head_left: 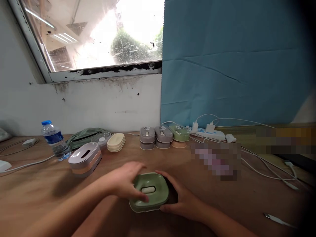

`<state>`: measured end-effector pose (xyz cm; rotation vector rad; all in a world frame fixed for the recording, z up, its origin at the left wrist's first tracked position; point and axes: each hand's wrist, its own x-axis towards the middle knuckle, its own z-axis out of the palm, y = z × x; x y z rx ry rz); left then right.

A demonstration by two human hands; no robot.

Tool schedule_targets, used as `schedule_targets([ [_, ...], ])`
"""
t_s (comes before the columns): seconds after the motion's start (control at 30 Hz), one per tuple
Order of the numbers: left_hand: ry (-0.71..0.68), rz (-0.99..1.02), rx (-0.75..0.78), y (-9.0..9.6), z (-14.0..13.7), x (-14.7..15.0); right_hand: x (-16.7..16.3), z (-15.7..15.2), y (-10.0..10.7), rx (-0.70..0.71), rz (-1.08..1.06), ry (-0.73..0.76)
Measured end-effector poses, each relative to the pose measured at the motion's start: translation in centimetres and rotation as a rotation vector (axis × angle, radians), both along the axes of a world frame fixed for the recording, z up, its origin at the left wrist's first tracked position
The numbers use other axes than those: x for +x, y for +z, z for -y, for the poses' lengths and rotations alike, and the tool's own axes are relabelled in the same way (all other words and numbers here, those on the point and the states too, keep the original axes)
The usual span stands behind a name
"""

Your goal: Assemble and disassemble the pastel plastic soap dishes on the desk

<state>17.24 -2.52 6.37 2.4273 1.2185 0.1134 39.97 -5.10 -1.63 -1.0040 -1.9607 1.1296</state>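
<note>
A green plastic box (pixel 158 198) with rounded corners is in front of me on the brown table. Its top has an oval recess with a pale piece in the middle. My left hand (pixel 125 182) curls over its left side, the thumb lying on top by the recess and the other fingers partly hidden behind. Around the right side bends my right hand (pixel 181 200), with fingers at the back corner and thumb at the front edge. Both hands hold the box, which looks level.
To the left are a box stack (pixel 86 160) with a slotted white top, a water bottle (pixel 55 141), a green pouch (pixel 85 136) and cream lids (pixel 116 142). Grey boxes (pixel 147 135) and a green-lidded box (pixel 179 132) line the back. A power strip (pixel 209 133) and cables lie right.
</note>
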Motion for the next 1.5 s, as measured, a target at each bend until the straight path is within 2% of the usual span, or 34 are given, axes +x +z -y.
schedule_targets([
  [0.07,-0.05,-0.015,0.015,-1.0,1.8,1.3,-0.1,0.0,-0.2,0.0,-0.05,0.015],
  [0.17,0.017,0.032,0.033,-1.3,2.2,1.8,-0.2,-0.2,-0.5,-0.004,-0.174,0.03],
  [0.37,0.155,0.241,-0.171,-0.4,1.8,1.4,-0.5,-0.4,-0.3,0.006,-0.358,-0.053],
  [0.47,0.161,0.348,-0.235,-1.6,1.7,1.7,-0.5,-0.5,0.0,-0.063,-0.379,-0.092],
  [0.57,0.148,0.446,-0.321,-3.4,1.4,2.1,-0.3,-0.6,0.0,-0.166,-0.402,-0.07],
  [0.67,0.146,0.563,-0.402,-4.3,0.9,2.2,-0.3,-0.9,-0.4,-0.205,-0.477,-0.043],
  [0.83,0.157,0.721,-0.536,-4.4,0.6,2.0,-0.4,-1.4,-1.1,-0.234,-0.562,-0.062],
  [1.03,0.18,0.847,-0.663,-4.1,0.2,2.0,-0.4,-1.4,-1.0,-0.264,-0.682,-0.091],
  [1.07,0.215,0.804,-0.619,-4.0,-0.1,1.8,-0.3,-1.4,-1.0,-0.267,-0.693,-0.099],
  [1.13,0.357,0.591,-0.4,-3.6,-0.6,1.0,-0.1,-1.5,-1.1,-0.265,-0.697,-0.134],
  [1.23,0.592,0.088,0.028,-3.4,-1.5,-0.6,0.1,-1.8,-1.3,-0.273,-0.687,-0.189],
  [1.3,0.69,-0.234,0.221,-3.6,-2.1,-1.6,0.1,-2.0,-1.4,-0.287,-0.676,-0.202],
  [1.4,0.782,-0.475,0.322,-4.3,-2.8,-2.7,0.1,-2.2,-1.5,-0.302,-0.668,-0.191],
  [1.5,0.817,-0.504,0.357,-4.7,-3.3,-3.3,0.2,-2.2,-1.6,-0.292,-0.674,-0.179],
])
